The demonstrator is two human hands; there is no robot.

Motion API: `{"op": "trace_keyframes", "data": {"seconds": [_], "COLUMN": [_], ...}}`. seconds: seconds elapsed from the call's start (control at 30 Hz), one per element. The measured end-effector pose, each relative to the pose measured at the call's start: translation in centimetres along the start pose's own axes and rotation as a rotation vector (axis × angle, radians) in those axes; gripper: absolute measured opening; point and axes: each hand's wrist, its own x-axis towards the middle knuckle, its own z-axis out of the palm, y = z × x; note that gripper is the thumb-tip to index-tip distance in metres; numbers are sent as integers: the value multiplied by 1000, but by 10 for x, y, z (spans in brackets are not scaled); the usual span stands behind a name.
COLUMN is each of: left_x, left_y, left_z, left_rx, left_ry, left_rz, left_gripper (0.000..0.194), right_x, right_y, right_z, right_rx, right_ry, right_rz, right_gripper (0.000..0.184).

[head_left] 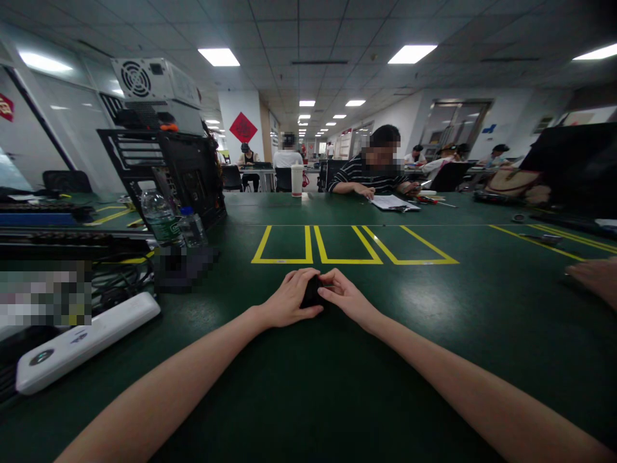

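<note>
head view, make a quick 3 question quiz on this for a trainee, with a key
1. True or false: the left hand and right hand are both at the small black object.
2. How many yellow outlines form the row just beyond the hands? A) two B) three C) five
3. Fill in: the white cup stands on the ____ table.

Key: 1. true; 2. B; 3. green
</note>
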Motion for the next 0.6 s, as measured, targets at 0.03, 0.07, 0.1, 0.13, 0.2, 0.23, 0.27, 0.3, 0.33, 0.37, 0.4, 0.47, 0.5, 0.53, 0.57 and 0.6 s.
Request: {"op": "trace_keyframes", "data": {"seconds": [0.03,0.07,0.1,0.13,0.2,0.23,0.27,0.3,0.33,0.37,0.4,0.47,0.5,0.53,0.57,0.6], "left_x": [0,0,0,0,0,0,0,0,0,-1,-1,-1,-1,-1,-1,-1], "left_y": [0,1,1,1,1,1,1,0,0,0,0,0,0,0,0,0], "left_z": [-1,-1,-1,-1,-1,-1,-1,-1,0,0,0,0,0,-1,-1,-1], "left_rx": [-1,-2,-3,-4,-7,-8,-9,-10,-9,-7,-5,-2,-2,-3,-5,-7], "left_ry": [-5,-8,-11,-11,-10,-9,-8,-8,-7,-5,-4,0,0,0,-1,-2], "left_rz": [-1,-2,-3,-4,-3,-1,2,5,8,10,11,9,8,7,8,9], "left_gripper": [62,62,61,61,61,61,60,60,59,59,58,58,59,59,60,60], "right_x": [0,0,0,0,0,0,0,0,0,-1,-1,-2,-2,-2,-2,-2], "right_y": [0,1,1,1,1,0,-1,-2,-3,-4,-5,-6,-6,-5,-5,-4], "right_z": [0,0,-1,-1,-2,-3,-3,-4,-4,-4,-4,-3,-3,-3,-2,-2], "right_rx": [-9,-18,-28,-38,-47,-42,-31,-13,8,26,38,42,38,31,23,16], "right_ry": [5,12,19,25,22,6,-14,-39,-60,-74,-81,-76,-69,-61,-53,-43], "right_rz": [6,12,20,29,47,57,64,70,70,67,60,41,36,34,36,38], "right_gripper": [19,20,22,23,25,25,24,24,25,27,30,32,31,28,26,24]}}
